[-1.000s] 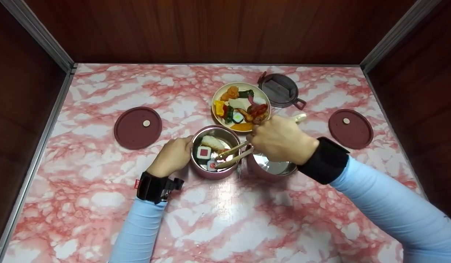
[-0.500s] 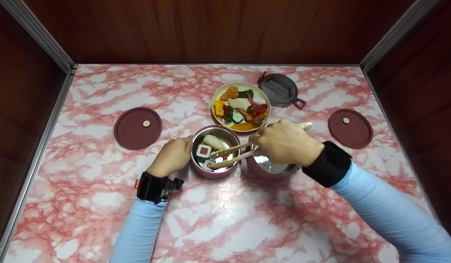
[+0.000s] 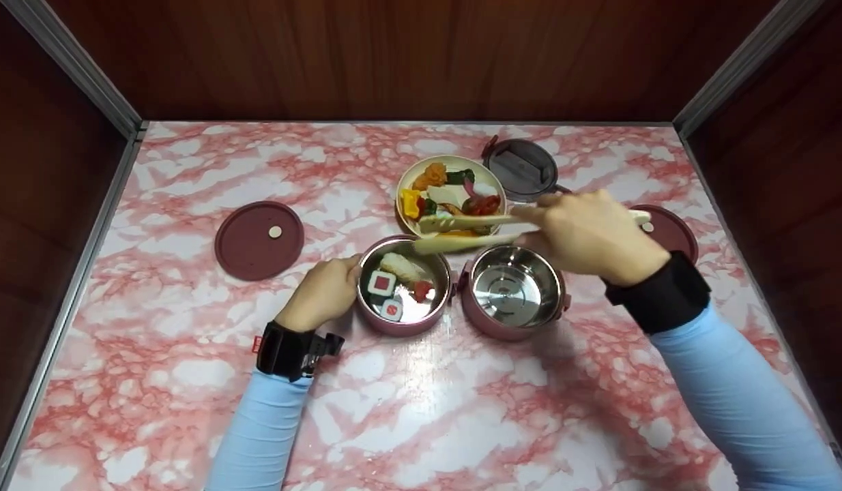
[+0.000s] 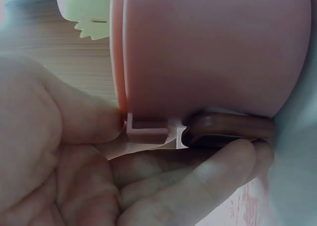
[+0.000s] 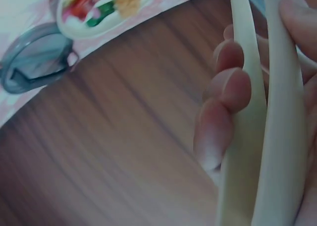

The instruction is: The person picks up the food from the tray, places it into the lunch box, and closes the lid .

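Observation:
My left hand [image 3: 323,290] holds the left pink lunch box [image 3: 402,329] at its side. In the left wrist view the thumb is at the rim and the fingers lie along the brown clasp [image 4: 228,129]. Inside the steel-lined box are two sushi rolls [image 3: 381,283], a long white piece [image 3: 397,264] and a small red piece [image 3: 423,291]. My right hand [image 3: 591,235] grips cream tongs [image 3: 475,222], their tips apart with nothing between them, over the food plate's [image 3: 481,168] near edge and the box's far rim.
A second pink lunch box [image 3: 508,331], bare steel inside, stands close on the right. Several colourful food pieces [image 3: 431,175] lie on the plate. Behind it is a grey lid [image 3: 520,167] with clasps. Dark red round lids lie at left [image 3: 250,247] and right [image 3: 673,236].
The tongs have come up out of the left box and moved back and right with my right hand, uncovering the second box and the red piece. My left hand stays put.

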### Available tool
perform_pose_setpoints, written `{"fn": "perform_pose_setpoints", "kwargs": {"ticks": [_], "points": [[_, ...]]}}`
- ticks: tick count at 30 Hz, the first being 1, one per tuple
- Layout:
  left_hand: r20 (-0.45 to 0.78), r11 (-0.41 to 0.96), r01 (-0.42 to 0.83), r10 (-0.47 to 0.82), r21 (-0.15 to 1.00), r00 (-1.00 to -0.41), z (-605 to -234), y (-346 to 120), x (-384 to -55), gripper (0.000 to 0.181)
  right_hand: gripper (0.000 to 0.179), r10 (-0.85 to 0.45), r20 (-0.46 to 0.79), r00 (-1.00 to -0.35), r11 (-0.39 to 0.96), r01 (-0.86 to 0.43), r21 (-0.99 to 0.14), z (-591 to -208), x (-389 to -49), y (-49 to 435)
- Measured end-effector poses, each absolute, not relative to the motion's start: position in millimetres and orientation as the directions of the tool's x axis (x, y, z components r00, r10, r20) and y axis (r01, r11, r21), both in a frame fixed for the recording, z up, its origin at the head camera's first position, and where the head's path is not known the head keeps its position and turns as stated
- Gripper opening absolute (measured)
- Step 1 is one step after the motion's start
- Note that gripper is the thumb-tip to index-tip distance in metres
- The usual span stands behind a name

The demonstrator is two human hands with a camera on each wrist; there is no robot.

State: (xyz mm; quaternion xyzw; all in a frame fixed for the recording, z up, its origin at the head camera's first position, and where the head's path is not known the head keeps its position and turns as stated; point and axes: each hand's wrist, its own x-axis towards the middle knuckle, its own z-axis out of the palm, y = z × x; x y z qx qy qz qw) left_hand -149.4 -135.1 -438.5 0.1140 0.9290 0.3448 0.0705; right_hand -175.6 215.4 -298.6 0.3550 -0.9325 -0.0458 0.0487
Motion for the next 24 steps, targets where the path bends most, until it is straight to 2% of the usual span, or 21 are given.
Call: {"fn": "perform_pose_setpoints", "kwargs": {"ticks": [8,12,15,24], "points": [[-0.063,0.735,0.151,0.255,0.661,-0.965,-439.1,-135.7,-149.6,0.039,0.041,-0.526,0.086,-0.846,0.85,-0.526,0.03,-312.0,-201.5,247.5],[-0.056,0.735,0.159,0.259,0.659,-0.964,-438.8,-134.9,-149.8,0.039,0.032,-0.47,0.081,-0.879,0.882,-0.472,0.001,-323.7,-214.9,260.9],[-0.051,0.736,0.166,0.262,0.656,-0.964,-438.9,-134.7,-150.1,0.039,0.025,-0.453,0.082,-0.888,0.89,-0.456,-0.016,-331.4,-225.5,267.1],[-0.045,0.74,0.169,0.259,0.651,-0.965,-439.0,-134.6,-150.0,0.039,0.025,-0.448,0.053,-0.892,0.894,-0.449,0.001,-345.4,-255.8,259.2]]}}
